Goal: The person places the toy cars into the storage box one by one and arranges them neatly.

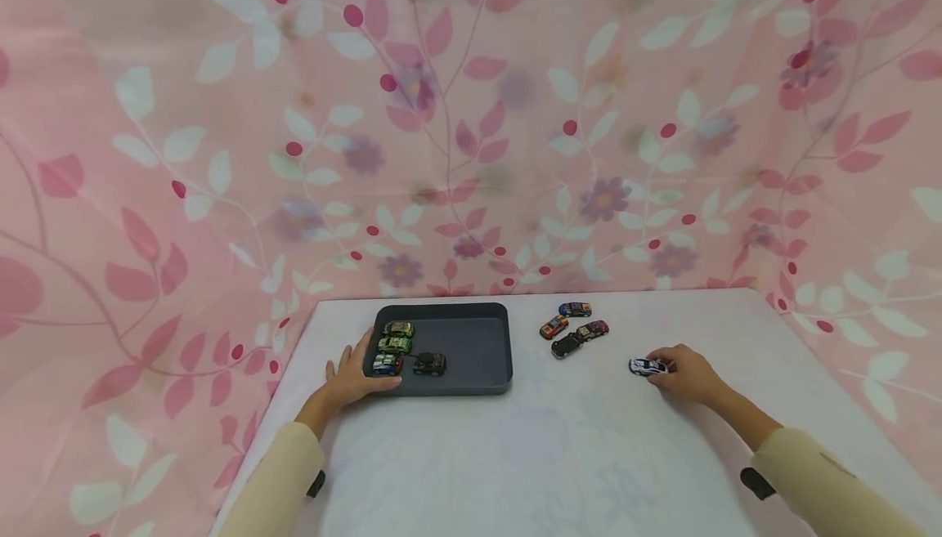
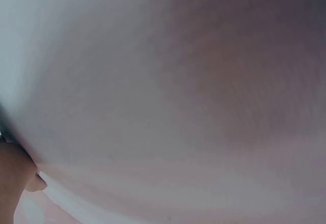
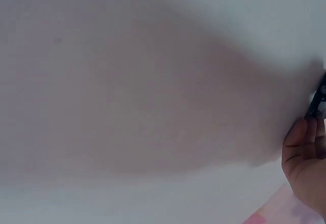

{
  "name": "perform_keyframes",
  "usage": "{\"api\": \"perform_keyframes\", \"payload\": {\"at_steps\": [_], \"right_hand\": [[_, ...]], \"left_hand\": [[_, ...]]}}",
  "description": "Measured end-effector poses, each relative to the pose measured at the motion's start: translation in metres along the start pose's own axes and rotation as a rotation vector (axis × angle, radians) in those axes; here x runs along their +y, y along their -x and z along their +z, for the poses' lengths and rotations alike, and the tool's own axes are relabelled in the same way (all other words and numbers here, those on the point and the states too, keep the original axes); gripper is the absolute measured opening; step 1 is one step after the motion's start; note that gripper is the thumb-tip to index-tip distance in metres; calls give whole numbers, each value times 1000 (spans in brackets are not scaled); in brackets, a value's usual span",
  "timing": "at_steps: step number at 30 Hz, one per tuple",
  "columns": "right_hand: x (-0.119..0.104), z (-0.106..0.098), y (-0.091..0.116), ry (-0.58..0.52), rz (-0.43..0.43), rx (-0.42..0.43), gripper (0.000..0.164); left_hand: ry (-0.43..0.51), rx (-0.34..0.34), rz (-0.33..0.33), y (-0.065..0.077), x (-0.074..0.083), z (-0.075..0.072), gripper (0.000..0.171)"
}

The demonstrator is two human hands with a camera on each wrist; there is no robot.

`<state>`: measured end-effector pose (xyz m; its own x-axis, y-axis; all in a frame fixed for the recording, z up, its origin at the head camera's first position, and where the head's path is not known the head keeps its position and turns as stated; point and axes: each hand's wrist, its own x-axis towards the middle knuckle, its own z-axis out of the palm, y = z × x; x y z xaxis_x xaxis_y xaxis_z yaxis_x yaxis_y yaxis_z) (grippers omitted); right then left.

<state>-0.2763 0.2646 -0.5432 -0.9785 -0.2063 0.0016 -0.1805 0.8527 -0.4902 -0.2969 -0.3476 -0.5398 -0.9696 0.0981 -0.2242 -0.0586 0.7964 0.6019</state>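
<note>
On the right side of the table, my right hand (image 1: 688,375) pinches the rear end of a white and black toy car (image 1: 644,367) between thumb and fingers. The right wrist view shows only part of that car (image 3: 321,102) at its right edge, at the fingertips. My left hand (image 1: 347,380) rests against the left end of a dark grey tray (image 1: 478,357), fingers spread and thumb along the front rim. Inside the tray, a yellow-green car (image 1: 399,328), a green car (image 1: 394,345) and a white-and-blue car (image 1: 387,364) line the left side, beside a dark toy vehicle with a barrel (image 1: 430,364).
Between the tray and my right hand lies a loose group: a blue and orange car (image 1: 575,309), an orange-red car (image 1: 553,326), a dark red car (image 1: 592,330) and a black car (image 1: 566,346). A pink floral curtain (image 1: 456,153) hangs behind the white-covered table (image 1: 515,463).
</note>
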Motion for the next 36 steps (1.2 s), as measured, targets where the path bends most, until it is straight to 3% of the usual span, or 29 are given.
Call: {"api": "perform_keyframes", "payload": {"at_steps": [9,17,30,36], "right_hand": [[-11,12,-18,-36,2,-45,38],[-34,18,-30,-20,-79,-58,37],[-94,13,-64,-140,-155,58,33],[-119,20,-85,-185,-138,20,36]], "left_hand": [[21,-9,-11,3,-1,0,126],[13,20,-1,-1,-4,4,129],[-3,21,-7,-5,-6,4,129],[0,17,-8,-2,-3,1,129]]}}
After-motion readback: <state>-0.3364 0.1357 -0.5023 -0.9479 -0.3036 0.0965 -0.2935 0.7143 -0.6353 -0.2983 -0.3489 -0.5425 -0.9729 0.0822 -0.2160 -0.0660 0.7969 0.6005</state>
